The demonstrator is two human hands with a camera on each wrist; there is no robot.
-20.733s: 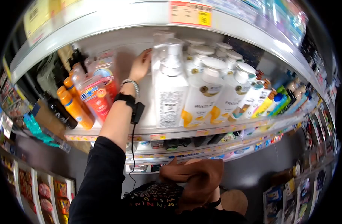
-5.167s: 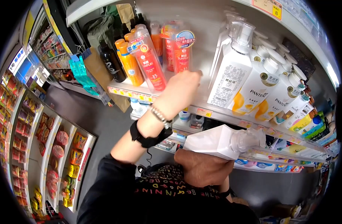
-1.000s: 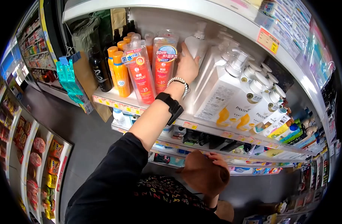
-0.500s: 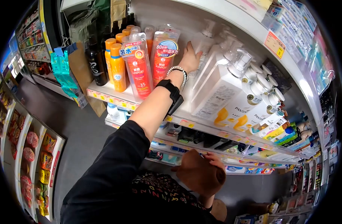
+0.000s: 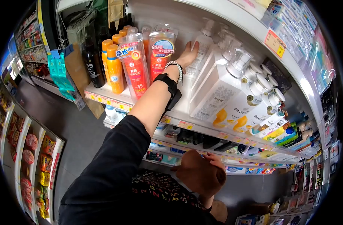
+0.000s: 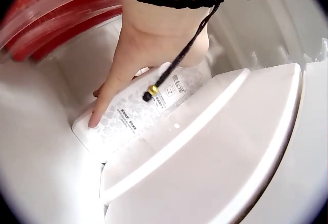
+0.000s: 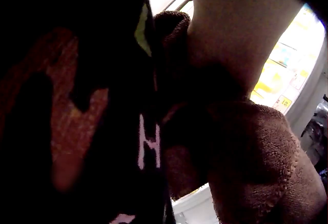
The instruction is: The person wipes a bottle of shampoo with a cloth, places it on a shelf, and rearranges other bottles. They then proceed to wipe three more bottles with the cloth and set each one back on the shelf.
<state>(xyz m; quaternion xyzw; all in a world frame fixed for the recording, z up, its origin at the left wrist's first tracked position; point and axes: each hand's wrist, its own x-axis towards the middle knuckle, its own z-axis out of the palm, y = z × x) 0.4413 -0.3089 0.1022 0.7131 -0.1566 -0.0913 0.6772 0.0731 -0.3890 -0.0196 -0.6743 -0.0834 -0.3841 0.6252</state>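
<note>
In the head view, my left hand (image 5: 187, 59) is beside a white pump bottle (image 5: 201, 50) deep on the shelf. The left wrist view shows its straight fingers (image 6: 102, 103) touching the patterned side of that bottle (image 6: 134, 108); the palm side is partly hidden. Boxy white bottles (image 5: 218, 93) stand just to the right. Red sunscreen packs (image 5: 136, 73) are left of the hand. Low near the body, my right hand (image 5: 215, 161) holds a brown cloth (image 5: 199, 174), which covers most of the hand; the cloth (image 7: 256, 157) also fills much of the right wrist view.
Pantene bottles (image 5: 240, 112) and slimmer packages line the shelf's right side. Orange spray bottles (image 5: 114, 71) and a black bottle (image 5: 92, 67) stand at the left. Above is another shelf edge (image 5: 231, 15). Teal packets (image 5: 59, 71) hang beside the shelf; a snack rack (image 5: 36, 153) is lower left.
The white bottle lying at my right hand 5.2 seconds ago is no longer there. Since one second ago, my left hand has moved from the bottle's upper part down its left side, and the view has shifted slightly.
</note>
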